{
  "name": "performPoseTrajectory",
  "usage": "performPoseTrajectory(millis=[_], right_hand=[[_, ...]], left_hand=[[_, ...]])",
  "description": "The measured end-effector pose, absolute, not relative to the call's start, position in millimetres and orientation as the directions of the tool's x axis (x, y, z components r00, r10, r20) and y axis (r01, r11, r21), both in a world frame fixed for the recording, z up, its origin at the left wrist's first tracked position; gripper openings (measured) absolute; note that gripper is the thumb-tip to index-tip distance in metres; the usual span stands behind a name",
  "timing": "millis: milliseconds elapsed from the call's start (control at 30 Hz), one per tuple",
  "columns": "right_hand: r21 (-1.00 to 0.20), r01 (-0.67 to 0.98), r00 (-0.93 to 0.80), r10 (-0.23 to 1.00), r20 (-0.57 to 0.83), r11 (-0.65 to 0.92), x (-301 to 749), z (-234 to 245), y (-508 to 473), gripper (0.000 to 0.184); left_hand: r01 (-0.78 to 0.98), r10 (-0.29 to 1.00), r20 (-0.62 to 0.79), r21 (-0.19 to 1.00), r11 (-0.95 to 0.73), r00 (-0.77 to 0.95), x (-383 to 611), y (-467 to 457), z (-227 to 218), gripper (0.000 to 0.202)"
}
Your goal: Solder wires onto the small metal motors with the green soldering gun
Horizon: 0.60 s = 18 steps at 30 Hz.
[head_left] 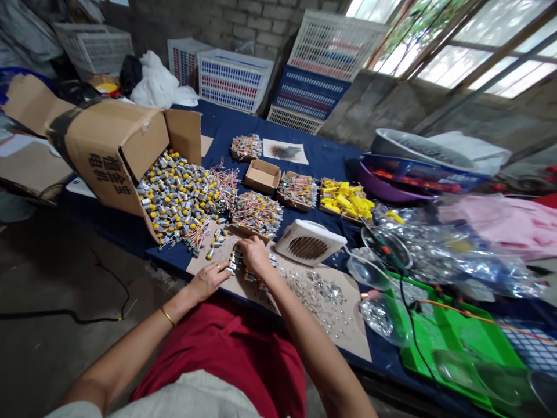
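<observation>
A short row of small electric motors [235, 262], silver with yellow ends, lies on the cardboard sheet [357, 337] at the table's front edge. My left hand [212, 280] is closed, its fingertips against the near left side of that row. My right hand [255, 255] bends over the row's far right side with its fingers pinched down on it; the fingertips are partly hidden. More motors show under my right wrist, and a few loose ones [216, 241] lie to the left. Small metal pieces [315, 290] are scattered to the right.
A tipped carton [111, 157] spills a heap of motors [180, 194] at left. Beyond my hands stand wired motors [257, 213], a white-framed fan [310, 241] and yellow parts [346, 199]. Green trays [465, 342], clear bowls and cables [411, 316] are at right; crates [235, 78] stand behind.
</observation>
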State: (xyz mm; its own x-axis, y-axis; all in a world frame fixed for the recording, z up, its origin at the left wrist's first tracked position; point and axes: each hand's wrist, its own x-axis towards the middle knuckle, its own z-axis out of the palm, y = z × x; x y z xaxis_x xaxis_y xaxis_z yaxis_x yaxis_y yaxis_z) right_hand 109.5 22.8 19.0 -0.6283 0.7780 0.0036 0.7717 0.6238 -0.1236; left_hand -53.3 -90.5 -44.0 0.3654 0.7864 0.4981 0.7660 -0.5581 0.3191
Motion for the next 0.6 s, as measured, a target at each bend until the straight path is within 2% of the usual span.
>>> performPoseTrajectory(millis=[100,167,267,333,433,600], right_hand=[[-0.108,0.772,-0.629,0.777,0.004,0.626,111.9,22.9,25.3,0.025],[-0.104,0.772,-0.63,0.777,0.017,0.628,107.9,25.5,24.6,0.026],[-0.114,0.75,-0.653,0.757,0.032,0.652,90.0,26.3,23.6,0.026],[-0.121,0.729,-0.676,0.736,0.028,0.674,73.2,24.6,24.6,0.026],[-0.115,0.715,-0.693,0.72,0.014,0.69,52.2,22.1,28.4,0.024],[-0.069,0.735,-0.677,0.736,-0.022,0.675,48.5,25.8,30.5,0.024]], left_hand=[[0.763,0.789,0.489,0.323,-0.56,0.372,-51.6,-87.2,-41.4,0.023],[0.787,0.82,0.487,0.359,-0.501,0.3,-56.8,-85.9,-35.5,0.023],[0.882,0.905,0.426,0.428,-0.195,-0.007,-70.2,-83.1,-22.3,0.025],[0.917,0.926,0.342,0.399,0.01,-0.159,-76.5,-80.9,-13.6,0.025],[0.942,0.956,0.238,0.325,0.087,-0.171,-76.6,-80.1,-5.6,0.023],[0.896,0.993,0.089,0.442,0.033,-0.08,-71.3,-85.8,-4.8,0.017]])
